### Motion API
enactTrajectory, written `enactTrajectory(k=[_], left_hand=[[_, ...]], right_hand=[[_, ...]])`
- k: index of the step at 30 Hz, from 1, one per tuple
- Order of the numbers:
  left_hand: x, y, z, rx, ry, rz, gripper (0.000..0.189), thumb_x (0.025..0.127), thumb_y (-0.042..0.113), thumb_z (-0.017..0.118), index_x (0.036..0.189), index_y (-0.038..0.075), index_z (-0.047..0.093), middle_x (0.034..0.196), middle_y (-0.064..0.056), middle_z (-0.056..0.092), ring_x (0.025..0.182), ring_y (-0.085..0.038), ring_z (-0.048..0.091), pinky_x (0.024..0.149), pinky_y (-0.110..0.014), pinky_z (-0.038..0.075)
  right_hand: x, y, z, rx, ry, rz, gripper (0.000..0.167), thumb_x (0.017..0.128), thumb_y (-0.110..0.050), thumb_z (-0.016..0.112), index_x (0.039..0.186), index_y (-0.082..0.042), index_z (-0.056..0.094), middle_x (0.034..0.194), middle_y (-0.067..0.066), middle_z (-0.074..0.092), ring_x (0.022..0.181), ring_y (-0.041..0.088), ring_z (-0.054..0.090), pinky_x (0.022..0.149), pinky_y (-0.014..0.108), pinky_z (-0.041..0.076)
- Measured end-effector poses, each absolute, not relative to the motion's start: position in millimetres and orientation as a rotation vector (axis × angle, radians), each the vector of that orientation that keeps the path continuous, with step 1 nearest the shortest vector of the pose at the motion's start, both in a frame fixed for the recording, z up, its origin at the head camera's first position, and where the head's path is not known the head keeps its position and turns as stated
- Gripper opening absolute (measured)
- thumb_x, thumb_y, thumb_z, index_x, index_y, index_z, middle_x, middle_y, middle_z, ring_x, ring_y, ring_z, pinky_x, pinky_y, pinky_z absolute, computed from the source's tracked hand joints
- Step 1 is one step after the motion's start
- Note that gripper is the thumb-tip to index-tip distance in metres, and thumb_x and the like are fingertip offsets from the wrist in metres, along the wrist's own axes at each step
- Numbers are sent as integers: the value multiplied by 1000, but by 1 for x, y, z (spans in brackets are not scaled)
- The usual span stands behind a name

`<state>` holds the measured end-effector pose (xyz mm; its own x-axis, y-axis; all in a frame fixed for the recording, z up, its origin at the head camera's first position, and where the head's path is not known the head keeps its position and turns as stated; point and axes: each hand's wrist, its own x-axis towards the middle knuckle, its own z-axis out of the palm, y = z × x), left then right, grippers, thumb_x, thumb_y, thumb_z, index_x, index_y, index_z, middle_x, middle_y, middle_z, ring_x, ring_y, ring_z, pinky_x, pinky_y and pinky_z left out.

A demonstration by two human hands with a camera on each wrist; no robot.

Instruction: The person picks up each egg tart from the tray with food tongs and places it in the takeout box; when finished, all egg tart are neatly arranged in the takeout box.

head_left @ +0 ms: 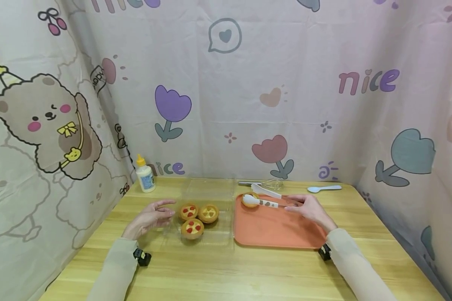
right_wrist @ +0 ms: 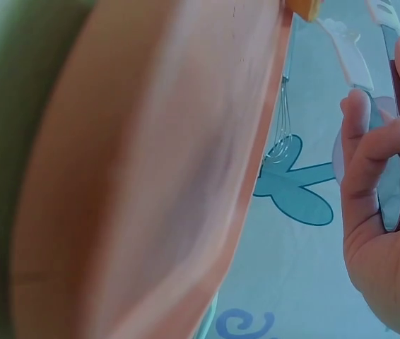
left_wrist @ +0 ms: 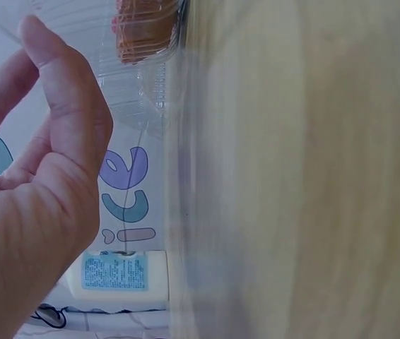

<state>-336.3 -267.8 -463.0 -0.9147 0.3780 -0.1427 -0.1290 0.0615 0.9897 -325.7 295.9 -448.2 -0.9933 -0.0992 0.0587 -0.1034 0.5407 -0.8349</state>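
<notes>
In my right hand [head_left: 308, 209] I grip the handle end of a pair of tongs [head_left: 269, 204] with white, brown-spotted tips. Their arms stand apart, and one tip overlaps an egg tart [head_left: 250, 205] at the far left corner of the orange tray [head_left: 282, 230]. The right wrist view shows fingers and thumb around the tongs [right_wrist: 389, 176]. My left hand [head_left: 152, 218] has its fingers loosely extended at the left side of a clear plastic container [head_left: 222, 236]. Several tarts sit inside, two with red toppings [head_left: 192, 228] and one with yellow pieces [head_left: 209, 213].
A white glue bottle [head_left: 146, 177] with a yellow cap stands at the back left. A whisk [head_left: 273, 184] lies behind the tray, and a pale blue spoon [head_left: 324, 189] at the back right. A patterned curtain [head_left: 218, 104] hangs behind the wooden table [head_left: 248, 276].
</notes>
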Motion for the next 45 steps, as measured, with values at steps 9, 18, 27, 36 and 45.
enactTrajectory(k=[9, 18, 27, 36, 45], left_hand=[[-336, -268, -464, 246, 1982, 1918, 65, 95, 7, 63, 150, -2, 29, 98, -3, 62, 81, -13, 66, 72, -25, 60], [-334, -267, -464, 241, 1984, 1922, 66, 95, 7, 63, 150, -3, 27, 101, -8, 63, 80, -13, 66, 72, -26, 60], [-334, -267, -463, 241, 1979, 1928, 64, 95, 6, 62, 149, -3, 28, 103, -9, 64, 80, -12, 66, 73, -26, 60], [-334, -268, -463, 244, 1978, 1926, 65, 95, 6, 62, 150, -3, 27, 102, -7, 65, 82, -13, 66, 73, -27, 60], [-335, -267, -462, 206, 2000, 1918, 63, 95, 7, 62, 149, 1, 32, 103, -9, 65, 82, -14, 67, 73, -28, 60]], right_hand=[[-326, 294, -449, 213, -2759, 1444, 58, 76, -33, 84, 126, -10, 67, 125, 14, 67, 81, 18, 61, 49, 30, 47], [-328, 288, -452, 297, -2793, 1263, 52, 76, -35, 84, 122, -14, 71, 120, 13, 70, 56, 7, 39, 48, 23, 38], [-324, 284, -448, 260, -2788, 1199, 46, 77, -31, 83, 119, -17, 72, 114, 12, 72, 47, 6, 35, 41, 21, 33], [-321, 284, -446, 257, -2802, 1200, 43, 81, -32, 80, 121, -18, 71, 116, 14, 71, 44, 7, 35, 40, 21, 33], [-315, 286, -439, 251, -2767, 1240, 41, 81, -29, 80, 119, -19, 72, 120, 15, 69, 47, 7, 36, 42, 23, 37]])
